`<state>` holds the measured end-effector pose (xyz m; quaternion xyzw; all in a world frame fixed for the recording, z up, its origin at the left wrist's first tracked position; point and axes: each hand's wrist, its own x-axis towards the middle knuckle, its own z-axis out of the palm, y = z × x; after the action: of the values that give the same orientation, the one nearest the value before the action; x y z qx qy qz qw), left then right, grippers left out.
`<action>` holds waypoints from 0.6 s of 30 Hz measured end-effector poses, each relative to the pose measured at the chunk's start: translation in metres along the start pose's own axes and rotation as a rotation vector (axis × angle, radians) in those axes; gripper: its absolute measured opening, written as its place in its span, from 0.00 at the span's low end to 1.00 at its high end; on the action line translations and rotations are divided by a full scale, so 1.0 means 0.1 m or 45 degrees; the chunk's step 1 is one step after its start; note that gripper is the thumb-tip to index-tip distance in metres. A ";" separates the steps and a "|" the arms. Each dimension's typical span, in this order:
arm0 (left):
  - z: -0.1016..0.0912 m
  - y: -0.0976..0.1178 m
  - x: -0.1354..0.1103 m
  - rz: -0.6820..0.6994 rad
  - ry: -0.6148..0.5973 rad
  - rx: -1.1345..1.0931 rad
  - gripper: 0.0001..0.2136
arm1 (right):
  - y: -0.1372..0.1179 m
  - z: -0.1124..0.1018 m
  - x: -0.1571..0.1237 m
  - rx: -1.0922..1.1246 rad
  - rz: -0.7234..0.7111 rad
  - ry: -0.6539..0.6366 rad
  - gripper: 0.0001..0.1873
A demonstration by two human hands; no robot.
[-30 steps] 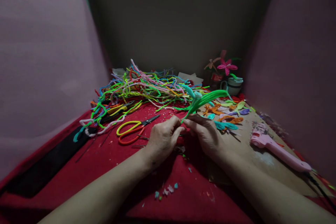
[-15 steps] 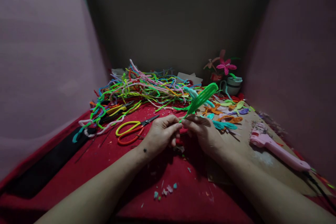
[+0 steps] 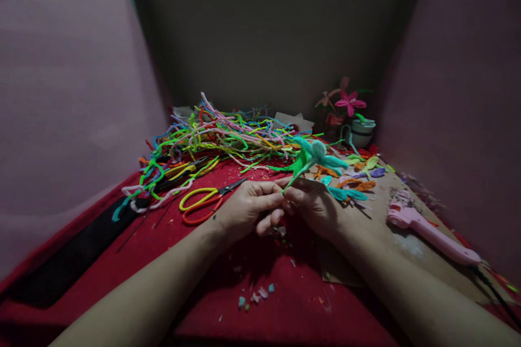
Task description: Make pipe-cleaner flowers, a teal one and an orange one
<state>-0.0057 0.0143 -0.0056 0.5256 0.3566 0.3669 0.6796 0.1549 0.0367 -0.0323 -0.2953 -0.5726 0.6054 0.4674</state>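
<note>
Between my fingertips stands a pipe-cleaner flower (image 3: 318,153) with turquoise petals, a green leaf and a green stem. My left hand (image 3: 257,206) pinches the low end of the stem. My right hand (image 3: 311,203) is closed on the same stem, just beside the left fingertips. Scissors (image 3: 200,205) with yellow and orange handles lie left of my left hand. To the right of my right hand, more turquoise petals (image 3: 347,193) and orange pipe-cleaner shapes (image 3: 359,183) rest on a cardboard sheet (image 3: 380,244).
A tangled heap of coloured pipe cleaners (image 3: 228,135) fills the back of the red cloth (image 3: 163,276). A pink glue gun (image 3: 433,233) with a cord lies at the right. Small potted flowers (image 3: 362,131) stand at the back right. A black strip (image 3: 77,255) lies at the left.
The flower has turned in my fingers: the turquoise petals now face me, where the long green leaf stood in front before. My left hand's lower fingers have spread a little.
</note>
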 end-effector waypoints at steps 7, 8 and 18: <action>-0.04 -0.05 0.05 -0.035 -0.148 -0.336 0.09 | -0.10 0.10 -0.02 0.386 0.033 -0.080 0.06; -0.05 -0.04 0.05 -0.040 -0.163 -0.334 0.10 | -0.11 0.11 -0.03 0.379 0.036 -0.079 0.04; 0.06 0.00 0.03 0.232 0.262 0.542 0.08 | 0.00 0.02 0.01 0.095 0.055 0.222 0.07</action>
<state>0.0008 0.0138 -0.0052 0.6468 0.4443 0.3948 0.4779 0.1525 0.0364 -0.0320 -0.3416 -0.5004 0.6082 0.5129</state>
